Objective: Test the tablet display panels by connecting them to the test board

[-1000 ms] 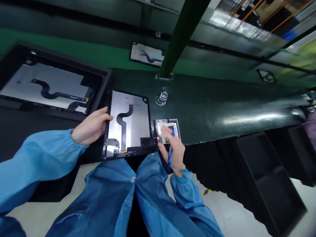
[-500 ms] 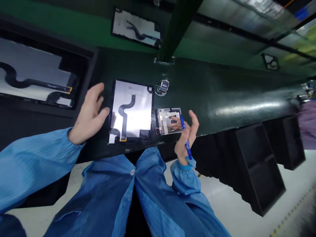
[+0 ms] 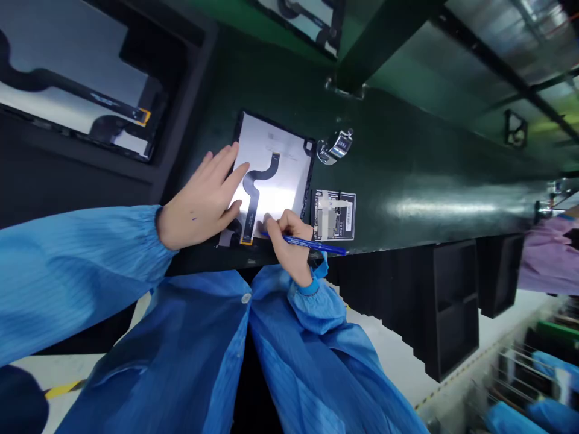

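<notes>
A display panel [image 3: 287,163] lies on the dark green bench with its silvery back up and a black ribbon cable [image 3: 253,199] curving down it. My left hand [image 3: 203,196] rests on the panel's left edge, fingers stretched out. A blue pen [image 3: 312,243] is gripped in my right hand [image 3: 291,241], its tip at the panel's lower part near the cable's orange end. Right of the panel sits a small circuit board [image 3: 335,216] with pale tape across it. Above that board stands a silver tally counter [image 3: 335,146].
A black tray [image 3: 181,120] at the left holds another display panel [image 3: 90,90]. A further panel [image 3: 312,24] lies behind, by a green post [image 3: 384,42]. Stacked black trays [image 3: 456,307] stand below the bench at the right. Another person's purple sleeve [image 3: 543,256] shows at far right.
My left hand has come down onto the display panel. My right hand has moved left from the circuit board to the panel, bringing the pen tip to its surface. The view has shifted.
</notes>
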`<state>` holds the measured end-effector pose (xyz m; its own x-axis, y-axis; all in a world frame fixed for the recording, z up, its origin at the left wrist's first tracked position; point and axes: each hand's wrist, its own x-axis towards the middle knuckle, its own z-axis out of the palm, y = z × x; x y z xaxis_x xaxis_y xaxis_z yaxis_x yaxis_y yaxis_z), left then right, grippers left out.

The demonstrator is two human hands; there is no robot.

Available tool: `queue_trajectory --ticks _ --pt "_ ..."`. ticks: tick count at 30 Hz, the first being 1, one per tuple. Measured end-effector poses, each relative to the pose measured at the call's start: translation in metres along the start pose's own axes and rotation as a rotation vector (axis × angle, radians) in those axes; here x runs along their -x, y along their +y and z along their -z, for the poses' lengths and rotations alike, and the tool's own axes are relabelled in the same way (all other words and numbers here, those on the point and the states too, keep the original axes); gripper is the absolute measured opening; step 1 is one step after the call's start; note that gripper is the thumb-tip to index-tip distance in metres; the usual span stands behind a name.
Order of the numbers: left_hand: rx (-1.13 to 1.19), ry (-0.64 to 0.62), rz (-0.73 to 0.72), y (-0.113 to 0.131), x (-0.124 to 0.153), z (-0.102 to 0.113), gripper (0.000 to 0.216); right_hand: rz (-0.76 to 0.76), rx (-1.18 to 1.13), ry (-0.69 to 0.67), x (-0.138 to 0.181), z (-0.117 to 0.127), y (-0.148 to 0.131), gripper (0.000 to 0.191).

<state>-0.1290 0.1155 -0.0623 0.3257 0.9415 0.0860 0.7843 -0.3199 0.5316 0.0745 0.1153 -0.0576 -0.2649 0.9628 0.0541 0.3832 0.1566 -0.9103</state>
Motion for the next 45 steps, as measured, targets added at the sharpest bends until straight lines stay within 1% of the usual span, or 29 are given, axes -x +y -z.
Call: queue_trajectory --ticks 2,7,11,13,15,17,18,20,21,22,24,27,29,31,32,34,35,37,39,40,42,43,45 --pt "0.012 0.002 0.005 0.002 0.000 0.001 0.060 0.046 0.059 -0.008 0.001 0.001 -0.003 0.039" --pt "0.012 0.032 0.012 0.005 0.000 0.001 0.060 0.073 0.157 -0.032 0.002 -0.001 -0.002 0.038" --pt "0.080 0.042 0.018 0.006 0.000 0.000 0.059 0.089 0.172 -0.052 0.003 -0.004 0.002 0.038" --pt "0.100 0.052 0.022 0.005 0.000 0.000 0.059 0.063 0.147 -0.013 0.004 -0.003 0.004 0.038" --pt "0.087 0.056 0.010 0.004 0.000 0.000 0.060 0.013 0.076 0.076 0.000 0.002 0.004 0.039" --pt "0.068 0.058 -0.016 0.003 -0.001 0.000 0.062 -0.030 -0.010 0.126 -0.010 0.013 0.002 0.038" --pt "0.066 0.062 -0.029 0.002 -0.002 0.000 0.064 -0.035 -0.037 0.116 -0.017 0.020 0.000 0.034" --pt "0.069 0.076 -0.048 -0.001 -0.002 -0.001 0.070 -0.011 -0.050 0.050 -0.037 0.033 -0.004 0.022" --pt "0.071 0.082 -0.053 -0.002 -0.003 -0.002 0.072 0.013 -0.042 0.013 -0.048 0.037 -0.005 0.019" --pt "0.073 0.084 -0.056 -0.003 -0.002 -0.002 0.074 0.036 -0.023 -0.019 -0.059 0.038 -0.004 0.020" --pt "0.076 0.081 -0.057 -0.004 -0.002 -0.005 0.075 0.077 0.033 -0.054 -0.080 0.034 0.001 0.024" --pt "0.082 0.086 -0.043 -0.004 -0.001 -0.007 0.076 0.128 0.087 -0.083 -0.101 0.017 0.012 0.022" --pt "0.110 0.112 -0.015 -0.001 -0.001 -0.004 0.083 0.154 0.046 -0.097 -0.107 0.008 0.014 0.024" --pt "0.178 0.173 0.033 0.005 -0.005 0.004 0.089 0.178 -0.021 -0.099 -0.106 0.009 0.009 0.026" --pt "0.235 0.210 0.066 0.010 -0.009 0.010 0.087 0.202 -0.063 -0.104 -0.104 0.013 0.004 0.029" --pt "0.423 0.237 0.158 0.022 -0.018 0.026 0.069 0.264 -0.166 -0.148 -0.096 0.026 -0.008 0.033" --pt "0.554 0.209 0.210 0.028 -0.024 0.033 0.057 0.296 -0.222 -0.183 -0.091 0.034 -0.015 0.035" --pt "0.838 0.093 0.294 0.040 -0.036 0.046 0.038 0.336 -0.273 -0.235 -0.081 0.047 -0.025 0.037" --pt "1.048 -0.027 0.318 0.050 -0.046 0.052 0.027 0.336 -0.220 -0.240 -0.071 0.057 -0.029 0.040" --pt "1.104 -0.064 0.310 0.054 -0.050 0.053 0.025 0.332 -0.180 -0.230 -0.066 0.061 -0.029 0.041" --pt "1.114 -0.094 0.300 0.062 -0.056 0.052 0.024 0.327 -0.128 -0.207 -0.059 0.072 -0.025 0.040" --pt "1.070 -0.088 0.289 0.066 -0.057 0.050 0.023 0.331 -0.119 -0.193 -0.056 0.078 -0.019 0.037" --pt "0.902 -0.035 0.238 0.072 -0.059 0.044 0.022 0.325 -0.060 -0.132 -0.051 0.094 -0.004 0.027"
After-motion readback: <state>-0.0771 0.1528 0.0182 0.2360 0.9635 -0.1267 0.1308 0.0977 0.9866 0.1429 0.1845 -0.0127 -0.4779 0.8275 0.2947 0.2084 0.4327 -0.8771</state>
